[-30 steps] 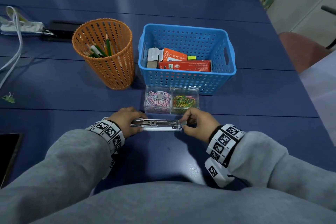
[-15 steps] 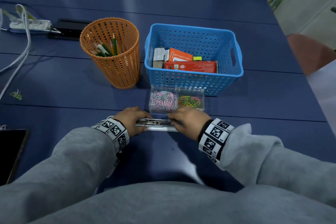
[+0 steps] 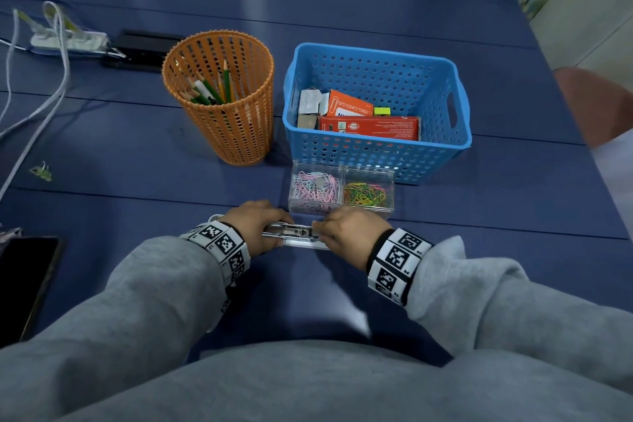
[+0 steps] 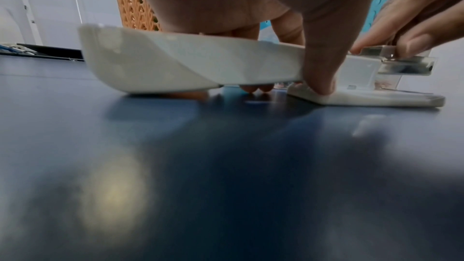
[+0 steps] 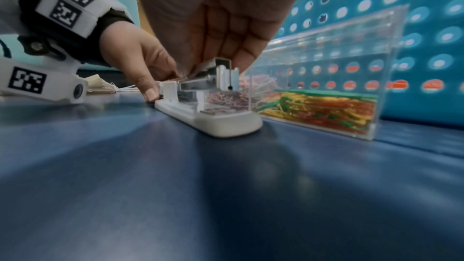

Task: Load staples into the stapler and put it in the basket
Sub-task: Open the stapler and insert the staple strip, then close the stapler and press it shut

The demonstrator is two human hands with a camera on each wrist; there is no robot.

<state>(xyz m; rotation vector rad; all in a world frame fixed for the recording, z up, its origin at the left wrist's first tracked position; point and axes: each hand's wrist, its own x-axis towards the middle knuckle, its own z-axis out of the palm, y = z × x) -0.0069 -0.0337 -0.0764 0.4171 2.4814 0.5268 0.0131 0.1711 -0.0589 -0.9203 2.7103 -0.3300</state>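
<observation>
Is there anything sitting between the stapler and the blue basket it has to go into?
Yes. The clear paper clip box sits on the table between the stapler and the blue basket, right against the basket's near wall.

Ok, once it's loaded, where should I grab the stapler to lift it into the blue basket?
Probably mid-body, from above. The stapler lies lengthwise left to right on the table, its long sides exposed, so thumb and fingers can straddle it. The left hand already holds its rear; the clear paperclip box crowds the far side.

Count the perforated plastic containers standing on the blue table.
2. The round orange perforated plastic cup holding pencils stands on the left; the rectangular blue perforated plastic basket with boxes stands to its right. None seems hidden.
</observation>
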